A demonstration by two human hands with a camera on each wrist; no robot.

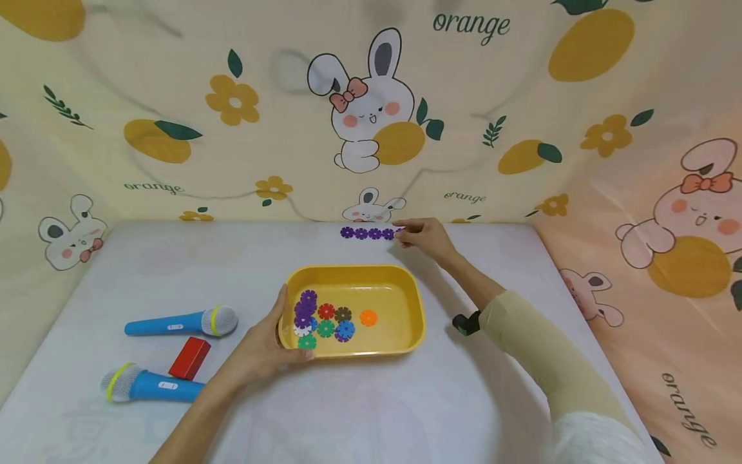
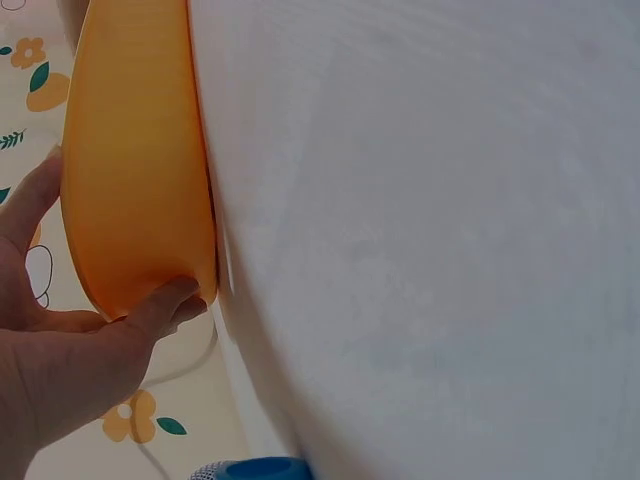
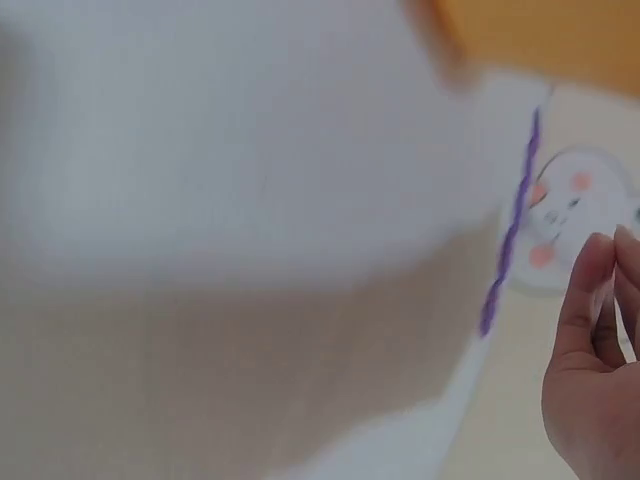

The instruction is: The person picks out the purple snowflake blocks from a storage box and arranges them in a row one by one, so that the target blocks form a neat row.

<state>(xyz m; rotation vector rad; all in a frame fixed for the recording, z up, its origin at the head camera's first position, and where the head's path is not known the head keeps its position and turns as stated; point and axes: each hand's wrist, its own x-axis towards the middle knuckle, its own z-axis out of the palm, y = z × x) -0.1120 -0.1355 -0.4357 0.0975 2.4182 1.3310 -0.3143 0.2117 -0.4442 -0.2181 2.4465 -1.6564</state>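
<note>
Closest to the head camera, the left hand point(image 1: 263, 351) grips the near-left corner of a yellow plastic tray point(image 1: 406, 290), thumb hooked over the rim and fingers curled under the outer wall; the left wrist view shows the same clasp, with the thumb and fingers point(image 2: 160, 305) wrapped round the tray's rounded orange-yellow corner point(image 2: 135, 170). Inside the tray, loose snowflake discs point(image 1: 324, 316) sit bunched toward the left end: purple, red, brown, green, blue and white ones touching each other, and 1 orange disc point(image 1: 368, 317) lying a little apart nearer the middle. The right hand point(image 1: 423, 237) reaches past the tray to the far edge of the white table point(image 1: 406, 399), where its fingertips meet the right end of a row of purple discs point(image 1: 368, 233) laid edge to edge in a straight line; at least 4 discs show, and whether the fingers pinch the last one or only touch it I cannot tell. From the right wrist camera the picture is blurred, the purple row point(image 3: 510, 235) appearing as a thin streak with the loosely bent fingers point(image 3: 585, 300) just beside its end. Left of the tray, well apart from it, lie 2 blue toy microphones point(image 1: 180, 322) with grey heads and yellow-green bands, and a red block point(image 1: 189, 358) rests between them. Behind the table hangs a cloth backdrop point(image 1: 174, 96) printed with rabbits, oranges and flowers.
</note>
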